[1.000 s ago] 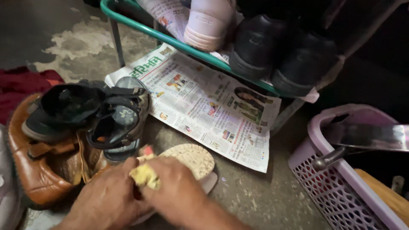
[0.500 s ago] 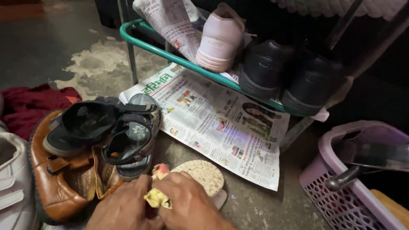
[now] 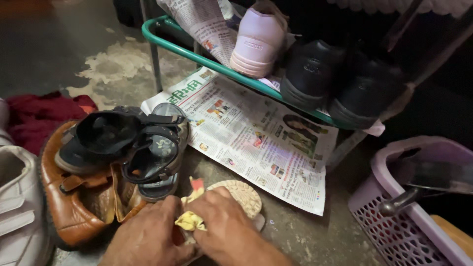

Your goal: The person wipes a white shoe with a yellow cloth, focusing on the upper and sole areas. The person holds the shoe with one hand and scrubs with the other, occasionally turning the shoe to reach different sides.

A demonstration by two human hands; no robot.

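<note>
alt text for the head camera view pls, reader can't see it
Two bare hands, left hand and right hand, bunch a small yellow cloth over a round woven tan pad on a concrete floor, beside piled black strappy sandals, a brown leather shoe and a spread newspaper.

A small crumpled yellow cloth with a red-orange patch point(image 3: 191, 219) sits bunched low on the grey floor — pinched between the left hand point(image 3: 150, 236) and the right hand point(image 3: 227, 229), its red tip poking up above the fingers. Just behind it lies a round tan slipper sole with a woven, dotted texture point(image 3: 240, 194) — flat, face up, its near edge covered by the right hand, beside the newspaper's edge.
</note>
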